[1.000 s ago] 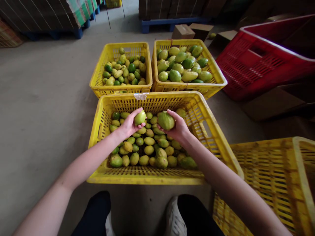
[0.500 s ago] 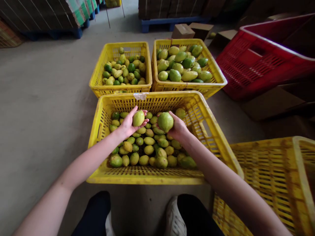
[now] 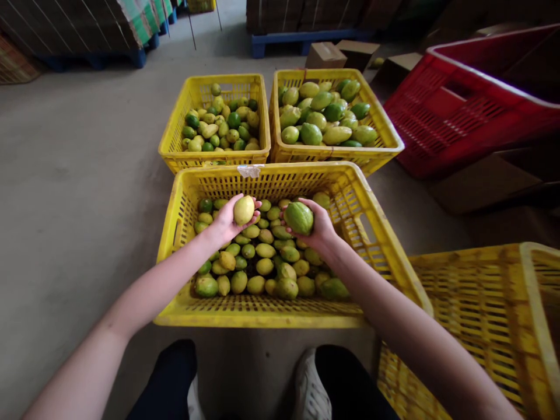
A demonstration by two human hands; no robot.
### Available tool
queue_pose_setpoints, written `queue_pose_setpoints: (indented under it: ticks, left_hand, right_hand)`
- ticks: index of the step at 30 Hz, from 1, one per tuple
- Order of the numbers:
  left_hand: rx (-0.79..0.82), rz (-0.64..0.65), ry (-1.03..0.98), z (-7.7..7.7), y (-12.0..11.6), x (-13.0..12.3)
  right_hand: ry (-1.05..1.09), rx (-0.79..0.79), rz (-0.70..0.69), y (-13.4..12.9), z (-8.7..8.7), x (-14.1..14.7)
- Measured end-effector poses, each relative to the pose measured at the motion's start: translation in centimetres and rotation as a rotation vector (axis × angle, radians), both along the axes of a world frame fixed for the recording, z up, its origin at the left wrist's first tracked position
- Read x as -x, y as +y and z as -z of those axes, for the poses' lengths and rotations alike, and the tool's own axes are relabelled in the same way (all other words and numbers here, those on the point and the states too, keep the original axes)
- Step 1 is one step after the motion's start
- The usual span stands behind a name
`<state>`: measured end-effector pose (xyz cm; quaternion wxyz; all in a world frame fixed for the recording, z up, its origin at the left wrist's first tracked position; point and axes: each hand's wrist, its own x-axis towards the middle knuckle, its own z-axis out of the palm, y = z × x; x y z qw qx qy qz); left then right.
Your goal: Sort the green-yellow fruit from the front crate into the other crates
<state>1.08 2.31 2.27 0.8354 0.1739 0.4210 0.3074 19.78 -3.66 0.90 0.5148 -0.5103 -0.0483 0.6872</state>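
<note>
My left hand (image 3: 228, 220) holds a yellow lemon (image 3: 244, 210) on its palm and fingers, above the near yellow crate (image 3: 262, 320). To its right, my right hand (image 3: 321, 224) has its fingers round a larger green lemon (image 3: 299, 218). Below both hands, several yellow and green lemons (image 3: 265, 251) lie across the bottom of that crate. The two held fruits are apart, and parts of the fingers are hidden behind them.
Behind stand a left yellow crate (image 3: 214, 157) of smaller fruit and a right yellow crate (image 3: 336, 153) of larger fruit. A red crate (image 3: 464, 111), cardboard boxes (image 3: 326, 56) and another yellow crate (image 3: 464, 315) are at the right.
Both fruits have turned in my hands; the left one now shows a yellower side. My left hand has shifted slightly left and down, my right hand slightly right.
</note>
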Motion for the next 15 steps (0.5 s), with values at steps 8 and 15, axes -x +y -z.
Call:
queue_pose_setpoints:
  ticks: [8,15]
  left_hand:
    - [0.070,-0.025,-0.076,0.05,0.10,0.18]
    - [0.127,-0.053,-0.177,-0.21,0.43,0.87]
  right_hand:
    - [0.074,0.003,-0.008,0.07,-0.57,0.20]
    - [0.098,-0.042,0.001,0.06,-0.73,0.29]
